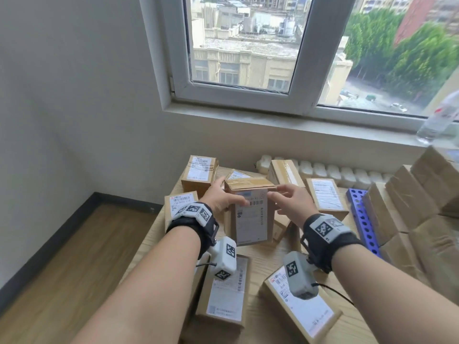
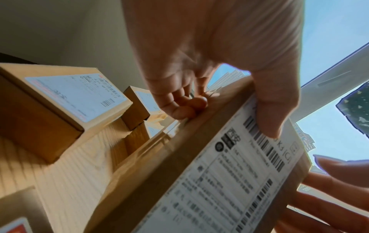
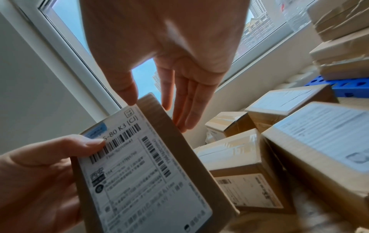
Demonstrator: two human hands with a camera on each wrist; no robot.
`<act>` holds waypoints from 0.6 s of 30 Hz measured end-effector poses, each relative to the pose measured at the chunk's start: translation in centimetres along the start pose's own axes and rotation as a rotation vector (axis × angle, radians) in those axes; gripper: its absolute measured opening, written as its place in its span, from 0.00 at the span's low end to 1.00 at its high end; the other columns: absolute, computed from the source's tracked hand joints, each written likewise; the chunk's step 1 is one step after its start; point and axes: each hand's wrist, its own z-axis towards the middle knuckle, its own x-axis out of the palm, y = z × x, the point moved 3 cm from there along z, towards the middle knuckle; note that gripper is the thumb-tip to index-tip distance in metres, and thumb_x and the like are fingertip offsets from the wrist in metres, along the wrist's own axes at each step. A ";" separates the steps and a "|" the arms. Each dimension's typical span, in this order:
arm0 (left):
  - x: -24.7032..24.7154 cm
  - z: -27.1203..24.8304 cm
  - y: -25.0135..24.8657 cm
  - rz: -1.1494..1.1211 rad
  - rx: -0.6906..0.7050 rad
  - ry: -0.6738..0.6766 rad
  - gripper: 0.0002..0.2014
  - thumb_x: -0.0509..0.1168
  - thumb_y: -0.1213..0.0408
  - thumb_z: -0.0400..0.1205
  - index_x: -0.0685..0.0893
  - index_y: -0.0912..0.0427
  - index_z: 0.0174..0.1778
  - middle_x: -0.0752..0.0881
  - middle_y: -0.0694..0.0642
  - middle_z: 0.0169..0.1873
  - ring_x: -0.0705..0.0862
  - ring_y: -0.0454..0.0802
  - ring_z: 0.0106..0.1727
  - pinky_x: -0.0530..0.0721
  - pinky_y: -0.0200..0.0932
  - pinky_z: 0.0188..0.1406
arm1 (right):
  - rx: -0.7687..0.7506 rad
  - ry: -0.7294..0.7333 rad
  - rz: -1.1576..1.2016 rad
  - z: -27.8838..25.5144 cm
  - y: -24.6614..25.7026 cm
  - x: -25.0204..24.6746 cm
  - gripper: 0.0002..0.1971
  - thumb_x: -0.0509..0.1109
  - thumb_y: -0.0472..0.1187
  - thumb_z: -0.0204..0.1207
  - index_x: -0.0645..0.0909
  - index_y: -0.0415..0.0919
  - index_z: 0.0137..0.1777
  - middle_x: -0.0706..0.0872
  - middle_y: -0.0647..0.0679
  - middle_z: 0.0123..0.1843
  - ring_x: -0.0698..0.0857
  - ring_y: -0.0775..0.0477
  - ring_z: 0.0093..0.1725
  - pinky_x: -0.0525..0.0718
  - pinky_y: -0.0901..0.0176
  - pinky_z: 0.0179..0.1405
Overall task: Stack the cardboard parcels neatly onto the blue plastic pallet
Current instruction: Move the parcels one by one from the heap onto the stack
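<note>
Head: parcel [image 1: 250, 214] upright, long axis vertical, clear of table [image 1: 263, 259]; blue pallet [image 1: 363, 219] off right, nearer right hand [image 1: 293, 202].
Left wrist: left hand [image 2: 209, 63] clamped on parcel's top edge, thumb over label.
Right wrist: fingers [image 3: 185, 97] straight, apart, thumb tip touching parcel's corner.

A clear plastic bottle [image 1: 437, 120] stands on the window sill [image 1: 273, 122] (at the right end); white jugs [image 1: 330, 172] line the wall below.
</note>
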 end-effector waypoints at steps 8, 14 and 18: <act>5.4 -2.4 -3.2 -0.023 0.076 0.061 0.30 0.79 0.68 0.70 0.76 0.57 0.67 0.87 0.57 0.53 0.85 0.47 0.47 0.83 0.37 0.29 | -0.004 -0.034 0.088 -3.2 -1.8 -4.9 0.16 0.73 0.53 0.76 0.75 0.51 0.60 0.87 0.49 0.56 0.85 0.47 0.57 0.87 0.44 0.58; 10.5 -5.0 -4.9 -0.006 0.144 0.109 0.29 0.82 0.52 0.58 0.80 0.46 0.54 0.89 0.52 0.51 0.86 0.54 0.56 0.83 0.50 0.49 | -0.003 -0.016 0.129 -6.3 -4.0 -9.7 0.22 0.74 0.52 0.76 0.75 0.46 0.67 0.85 0.47 0.60 0.85 0.48 0.58 0.85 0.54 0.50; 14.7 -7.2 -6.2 -0.025 0.196 0.151 0.42 0.78 0.40 0.51 0.82 0.52 0.62 0.91 0.55 0.50 0.87 0.47 0.39 0.83 0.43 0.34 | -0.017 -0.023 0.172 -8.9 -5.8 -13.5 0.20 0.75 0.50 0.76 0.75 0.49 0.65 0.86 0.47 0.56 0.87 0.49 0.54 0.88 0.52 0.52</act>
